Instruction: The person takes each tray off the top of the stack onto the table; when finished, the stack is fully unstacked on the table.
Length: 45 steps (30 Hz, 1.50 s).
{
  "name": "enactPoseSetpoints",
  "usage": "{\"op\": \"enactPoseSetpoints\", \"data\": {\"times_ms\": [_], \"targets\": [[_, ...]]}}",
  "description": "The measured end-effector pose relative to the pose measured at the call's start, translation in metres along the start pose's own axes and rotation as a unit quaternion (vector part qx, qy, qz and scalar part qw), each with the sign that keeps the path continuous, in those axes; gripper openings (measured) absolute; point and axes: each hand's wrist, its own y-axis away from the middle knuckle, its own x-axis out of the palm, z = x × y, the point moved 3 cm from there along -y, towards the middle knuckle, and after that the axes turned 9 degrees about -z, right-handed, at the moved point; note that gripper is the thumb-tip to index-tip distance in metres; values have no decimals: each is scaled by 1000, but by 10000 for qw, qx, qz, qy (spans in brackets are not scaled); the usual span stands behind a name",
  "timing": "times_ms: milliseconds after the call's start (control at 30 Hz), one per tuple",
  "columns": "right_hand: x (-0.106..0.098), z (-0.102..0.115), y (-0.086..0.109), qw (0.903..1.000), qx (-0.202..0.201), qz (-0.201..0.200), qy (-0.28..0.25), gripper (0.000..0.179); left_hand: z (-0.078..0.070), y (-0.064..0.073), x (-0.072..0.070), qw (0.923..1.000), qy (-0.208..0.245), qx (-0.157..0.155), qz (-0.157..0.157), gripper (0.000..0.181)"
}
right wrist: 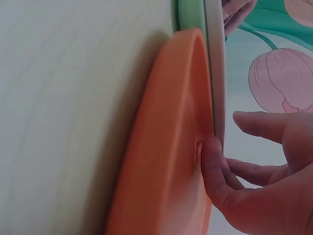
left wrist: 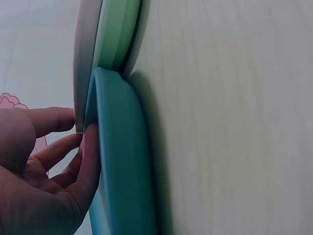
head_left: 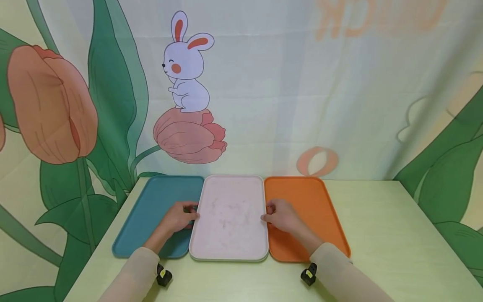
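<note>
Room over pink tray (head_left: 232, 193) between left hand (head_left: 179, 218) and right hand (head_left: 283, 216); blue tray (head_left: 162, 201), orange tray (head_left: 309, 201) alongside

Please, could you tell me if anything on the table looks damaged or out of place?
The pale pink tray has greyish smudges across its middle, so it looks dirty or worn; I cannot tell which. The teal tray and orange tray on either side show no clear marks.

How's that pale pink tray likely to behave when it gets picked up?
The pale pink tray is probably stiff: its edges run straight with no visible sag. It may slide over the green tray beneath, since both look smooth. Being broad and flat, it seems unlikely to roll, though lifting one side first could tilt it.
</note>
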Motion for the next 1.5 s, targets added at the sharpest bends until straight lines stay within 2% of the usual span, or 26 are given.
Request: {"op": "enactPoseSetpoints", "data": {"times_ms": [200,400,533,633,733,800,867,933,1133,1267,1500], "targets": [[6,-2,-1,9996,-59,-38,264,43,-2,2,0,10000,-4,-28,-33,47],[8,-1,0,9971,-368,-418,527,38,-5,3,1,10000,-32,-24,40,48],[8,0,3,9967,-423,-602,348,37,-7,5,0,9999,1,-19,145,48],[7,3,4,9967,-311,-751,48,39,-8,5,0,9998,-8,24,189,48],[6,6,5,9954,132,-661,-675,43,-8,6,-1,9998,7,48,210,48],[4,7,5,9894,488,-484,-1277,44,-8,6,-1,9998,28,61,205,48],[2,7,4,9784,863,-275,-1856,43,-7,6,-1,9998,41,77,203,49],[-1,6,3,9699,1096,-121,-2172,41,-7,6,-1,9998,45,85,197,49],[-6,6,3,9604,1339,64,-2444,39,-8,6,-2,9998,34,81,180,49],[-6,6,3,9547,1399,45,-2627,40,-8,6,-3,9998,101,41,173,50],[-9,8,5,9424,1413,-19,-3031,45,-5,5,-5,9988,322,-240,290,51]]}}
